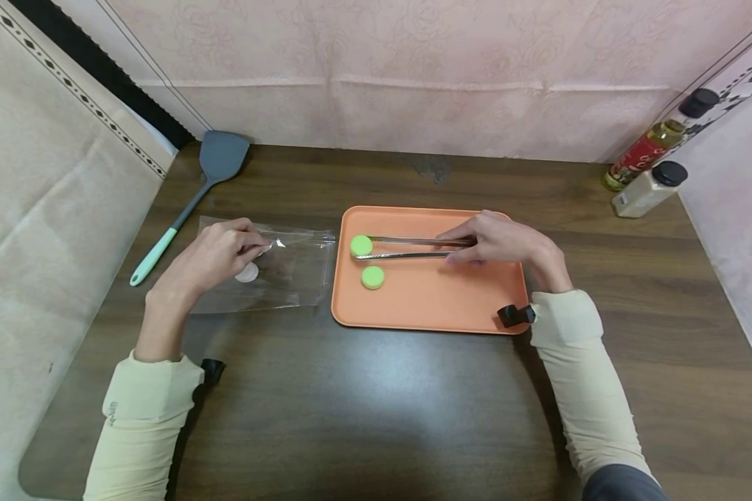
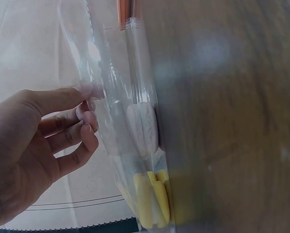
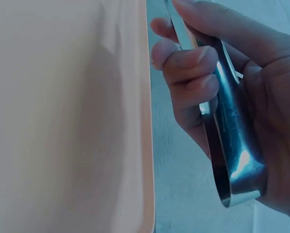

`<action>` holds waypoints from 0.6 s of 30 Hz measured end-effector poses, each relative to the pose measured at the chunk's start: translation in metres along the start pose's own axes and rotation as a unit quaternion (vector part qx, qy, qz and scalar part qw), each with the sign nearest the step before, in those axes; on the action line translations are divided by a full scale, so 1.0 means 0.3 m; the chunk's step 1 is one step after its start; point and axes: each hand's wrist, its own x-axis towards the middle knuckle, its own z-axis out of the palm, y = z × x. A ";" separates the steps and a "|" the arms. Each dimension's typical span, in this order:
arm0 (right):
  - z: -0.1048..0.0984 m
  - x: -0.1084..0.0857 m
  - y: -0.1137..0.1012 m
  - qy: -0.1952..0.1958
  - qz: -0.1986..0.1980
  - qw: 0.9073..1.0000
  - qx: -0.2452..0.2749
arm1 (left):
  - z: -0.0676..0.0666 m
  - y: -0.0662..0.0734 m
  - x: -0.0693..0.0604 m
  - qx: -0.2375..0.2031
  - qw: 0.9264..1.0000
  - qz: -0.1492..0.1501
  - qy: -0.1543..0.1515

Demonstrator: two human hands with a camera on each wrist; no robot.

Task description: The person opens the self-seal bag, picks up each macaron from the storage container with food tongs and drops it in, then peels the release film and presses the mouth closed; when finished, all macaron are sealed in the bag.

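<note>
My left hand (image 1: 219, 254) pinches the edge of a clear plastic bag (image 1: 297, 275) between thumb and fingers. Inside that bag lie a white macaron (image 1: 247, 272) and, in the left wrist view, yellow pieces (image 2: 159, 199). My right hand (image 1: 501, 240) grips metal tongs (image 1: 407, 241) above an orange tray (image 1: 439, 306). One green macaron (image 1: 361, 245) is between the tong tips; whether they press on it I cannot tell. Just below it a second green macaron (image 1: 372, 277) lies on the tray. In the right wrist view the fingers curl round the tongs (image 3: 237, 131) near their bent end.
A grey spatula (image 1: 191, 209) with a mint handle lies left of the bag. An oil bottle (image 1: 642, 160) with a red label and a black-capped jar (image 1: 642, 195) stand at the back right. The wooden table (image 1: 376, 403) meets a cloth backdrop behind.
</note>
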 end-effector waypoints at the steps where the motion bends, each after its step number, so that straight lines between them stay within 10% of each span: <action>1: 0.003 0.003 -0.006 0.001 -0.004 1.000 0.000 | 0.000 0.000 0.000 0.000 1.000 0.001 0.001; 18: 0.080 0.102 -0.105 -0.011 -0.082 0.996 -0.015 | 0.001 -0.006 0.000 0.003 1.000 0.008 0.006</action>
